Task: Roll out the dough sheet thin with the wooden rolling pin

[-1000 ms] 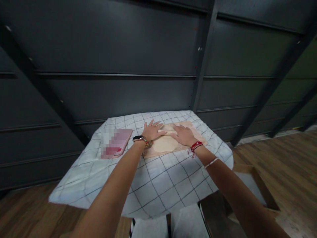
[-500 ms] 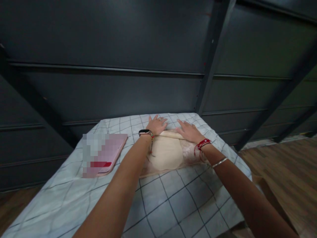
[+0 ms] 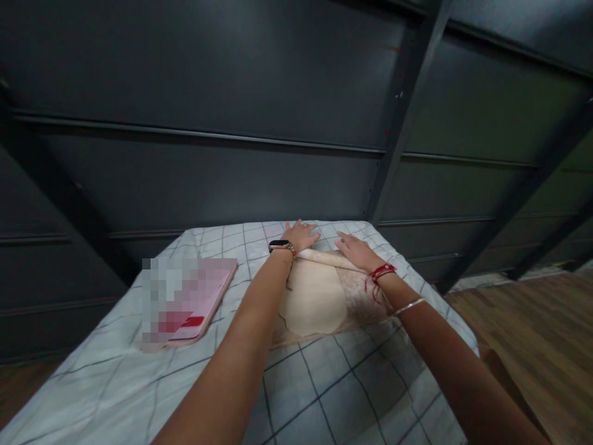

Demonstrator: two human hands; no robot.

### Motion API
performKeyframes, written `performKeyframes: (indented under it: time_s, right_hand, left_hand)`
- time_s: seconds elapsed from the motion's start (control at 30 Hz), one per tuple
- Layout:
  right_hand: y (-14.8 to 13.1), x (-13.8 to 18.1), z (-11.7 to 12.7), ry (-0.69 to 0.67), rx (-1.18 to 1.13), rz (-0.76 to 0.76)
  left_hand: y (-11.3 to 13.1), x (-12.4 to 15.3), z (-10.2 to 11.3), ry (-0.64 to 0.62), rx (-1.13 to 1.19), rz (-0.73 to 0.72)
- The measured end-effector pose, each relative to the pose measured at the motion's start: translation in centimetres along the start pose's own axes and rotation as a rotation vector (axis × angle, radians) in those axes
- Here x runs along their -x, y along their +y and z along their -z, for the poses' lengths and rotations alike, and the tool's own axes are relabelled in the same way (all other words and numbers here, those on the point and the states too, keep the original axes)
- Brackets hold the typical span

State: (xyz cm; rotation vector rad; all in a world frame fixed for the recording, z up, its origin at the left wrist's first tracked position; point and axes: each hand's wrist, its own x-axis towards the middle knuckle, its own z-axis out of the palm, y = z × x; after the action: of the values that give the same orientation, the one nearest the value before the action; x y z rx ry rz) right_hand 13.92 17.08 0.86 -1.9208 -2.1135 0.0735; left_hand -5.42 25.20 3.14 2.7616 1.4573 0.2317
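Spread wide, the left hand [image 3: 301, 235] reaches over the left end of a slim, pale cream, cylindrical roller [image 3: 331, 259], its thumb stretched out to the right. The right hand [image 3: 359, 252] lies over the roller's other end, flatter, with its fingers extended forward and the thumb side turned inward. Neither hand is curled round the roller — how firmly the palms press on it, I cannot tell.

The roller lies crosswise at the far edge of a thin, cream-coloured, rounded sheet of dough [image 3: 315, 300], which spreads from there toward the person. Under the dough is a pinkish-beige, whitish-smudged rectangular mat [image 3: 365, 293], showing mostly to the right of the dough. The mat rests on a white tablecloth with dark grid lines [image 3: 315, 383].

On the left wrist sits a smartwatch with a dark rectangular face [image 3: 278, 245]; the right wrist carries a red string bracelet [image 3: 383, 270] and, farther up the forearm, a thin silvery bangle [image 3: 410, 306]. Left of the mat, well apart from it, lies a flat pink rectangular object [image 3: 210, 300] — partly blurred into blocks. Behind the table rises a dark grey panelled wall [image 3: 231, 179].
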Motion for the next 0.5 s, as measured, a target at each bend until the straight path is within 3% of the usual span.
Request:
performKeyframes:
  time_s: [0.27,0.5]
  right_hand:
    - [-2.1,2.9,1.0,-0.044,0.064,0.059]
    - [-4.3,6.8,1.2,-0.031,0.151,0.16]
  left_hand:
    - [0.0,3.0,-0.5,-0.072,0.025,-0.012]
    - [1.1,7.7,-0.1,-0.022,-0.036,-0.009]
